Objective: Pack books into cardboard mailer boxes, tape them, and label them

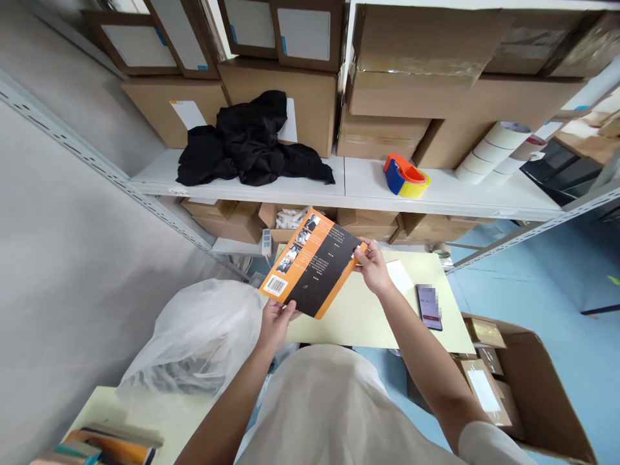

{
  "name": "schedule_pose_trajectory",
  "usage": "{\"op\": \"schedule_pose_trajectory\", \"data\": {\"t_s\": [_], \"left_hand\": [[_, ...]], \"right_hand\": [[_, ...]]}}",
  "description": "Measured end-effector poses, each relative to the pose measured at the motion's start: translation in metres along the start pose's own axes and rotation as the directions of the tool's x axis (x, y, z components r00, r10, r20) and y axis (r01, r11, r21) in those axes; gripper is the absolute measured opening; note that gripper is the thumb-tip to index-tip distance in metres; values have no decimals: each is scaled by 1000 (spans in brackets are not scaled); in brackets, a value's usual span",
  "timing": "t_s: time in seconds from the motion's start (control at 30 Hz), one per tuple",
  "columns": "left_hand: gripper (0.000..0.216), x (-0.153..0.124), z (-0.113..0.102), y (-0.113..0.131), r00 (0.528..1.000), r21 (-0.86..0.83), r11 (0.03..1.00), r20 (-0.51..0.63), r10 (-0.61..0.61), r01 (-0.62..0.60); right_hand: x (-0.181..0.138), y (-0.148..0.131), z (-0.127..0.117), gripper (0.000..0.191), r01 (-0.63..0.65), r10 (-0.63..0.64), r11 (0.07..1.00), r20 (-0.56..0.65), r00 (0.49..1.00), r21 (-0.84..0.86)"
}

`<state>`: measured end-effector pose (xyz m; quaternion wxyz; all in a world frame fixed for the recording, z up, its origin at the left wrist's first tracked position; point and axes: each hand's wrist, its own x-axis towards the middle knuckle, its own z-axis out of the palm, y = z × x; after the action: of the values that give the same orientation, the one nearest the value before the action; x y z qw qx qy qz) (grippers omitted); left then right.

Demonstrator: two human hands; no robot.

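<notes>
I hold an orange and black book [312, 263] with both hands above a pale yellow table [358, 316]. Its back cover faces me, with a barcode at the lower left corner. My left hand [275, 321] grips the book's lower edge, fingers closed on it. My right hand [372, 263] pinches the book's upper right corner. A phone [429, 306] lies on the table just right of my right wrist, beside a white paper slip [400, 275].
A large clear plastic bag [198, 339] bulges at my left. An open cardboard box [518, 381] stands on the blue floor at right. The white shelf [358, 187] ahead carries black cloth [252, 142], a tape dispenser [405, 175], tape rolls [494, 152] and cartons. Stacked books [111, 445] lie lower left.
</notes>
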<state>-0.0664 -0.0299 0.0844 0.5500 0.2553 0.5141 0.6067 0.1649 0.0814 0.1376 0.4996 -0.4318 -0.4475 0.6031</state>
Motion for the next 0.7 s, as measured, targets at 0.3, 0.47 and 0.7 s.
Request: {"op": "schedule_pose_trajectory", "data": {"t_s": [0.3,0.47,0.7], "left_hand": [[47,5,-19,4,992,144,981,-25,-124,126],[48,-1,-24,-13,983,256,952,33,-180,166],[56,-6,-23,-25,977,266,951,95,-190,159]], "right_hand": [[0,-6,-24,41,-30,29,997,-14,999,-78],[-4,1,-36,44,-44,37,989,-51,998,-142],[-11,5,-46,49,-58,52,983,-37,998,-176]]}}
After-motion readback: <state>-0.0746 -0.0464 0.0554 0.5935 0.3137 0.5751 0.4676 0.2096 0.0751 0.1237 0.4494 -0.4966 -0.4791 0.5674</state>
